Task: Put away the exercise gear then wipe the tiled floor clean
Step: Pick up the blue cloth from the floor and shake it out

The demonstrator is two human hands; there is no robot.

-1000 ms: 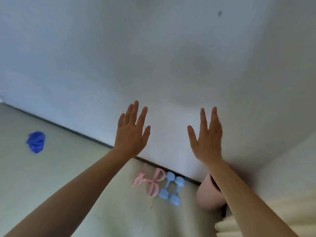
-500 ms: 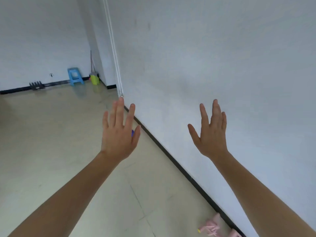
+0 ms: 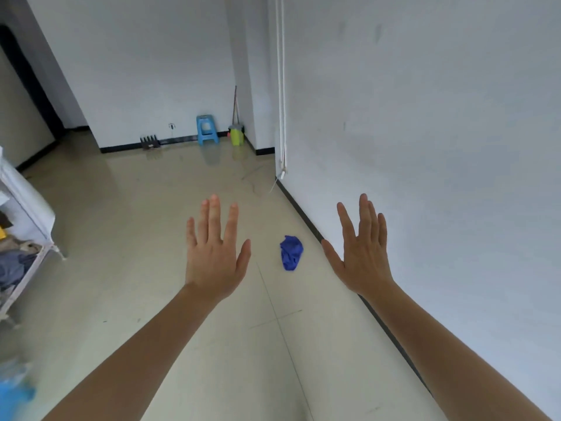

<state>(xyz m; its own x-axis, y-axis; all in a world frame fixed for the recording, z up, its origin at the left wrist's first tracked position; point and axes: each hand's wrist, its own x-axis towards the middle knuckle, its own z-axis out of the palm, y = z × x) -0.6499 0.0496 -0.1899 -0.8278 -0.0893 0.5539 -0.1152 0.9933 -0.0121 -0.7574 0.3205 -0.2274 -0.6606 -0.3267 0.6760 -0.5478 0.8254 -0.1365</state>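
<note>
My left hand [image 3: 214,253] and my right hand [image 3: 362,252] are both raised in front of me, backs toward the camera, fingers spread, holding nothing. Between them, farther off on the beige tiled floor [image 3: 136,238], lies a crumpled blue cloth [image 3: 290,253] near the black skirting of the right wall. No dumbbells, pink gear or pink bin show in this view.
A white wall [image 3: 425,147] runs along the right. At the far wall stand a blue plastic stool [image 3: 207,129], a green mop bucket [image 3: 236,135] and a dark power strip [image 3: 149,143]. A white rack holding clothes [image 3: 21,253] is at the left edge. Something blurred and blue [image 3: 15,390] sits bottom left.
The view has swung left, away from the dumbbells, pink gear and pink bin, which left the frame. The blue cloth, hidden behind my left hand, now shows between my open hands.
</note>
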